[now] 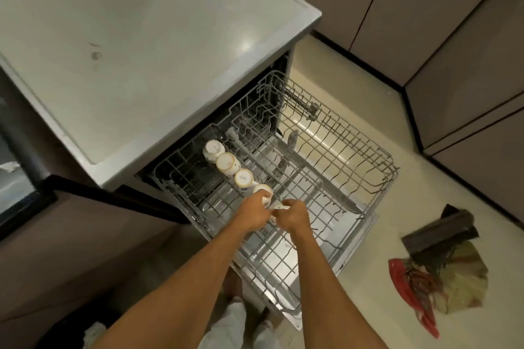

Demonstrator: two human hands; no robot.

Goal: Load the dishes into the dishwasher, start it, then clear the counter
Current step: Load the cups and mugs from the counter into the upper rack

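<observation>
Head view: two hands meet over the pulled-out dishwasher rack, at the near end of a row of cups.

Three white cups sit bottoms up in a slanted row along the rack's left side. The left hand grips a fourth cup next in that row. The right hand, just beside it, pinches a small white thing I cannot make out. The rack juts from the dishwasher under the grey desk. A red bag lies on the floor.

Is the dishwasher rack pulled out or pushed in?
Pulled out: the rack juts beyond the counter over the floor, cups lined along its left side.
</observation>
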